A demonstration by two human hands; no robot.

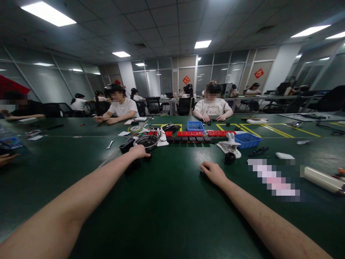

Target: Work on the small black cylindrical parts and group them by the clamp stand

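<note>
My left hand (138,151) reaches forward beside a coil of dark cable (147,142). Its fingers are bent down over a small black item (150,157), whose kind I cannot make out; the hand hides most of it. My right hand (214,171) rests on the green table (172,208) with its fingers loosely curled and nothing visible in them. Beyond it stands a white clip-on base (230,146) with a black round part (230,157). A second white stand (162,138) is close to the cable coil.
Red and black power strips (192,136) cross the table ahead. Blue bins (245,141) stand nearby. A wrench (110,145) lies at left; a white mouse-like item (285,156) and a cream cylinder (323,180) are at right. Two people (212,106) sit opposite.
</note>
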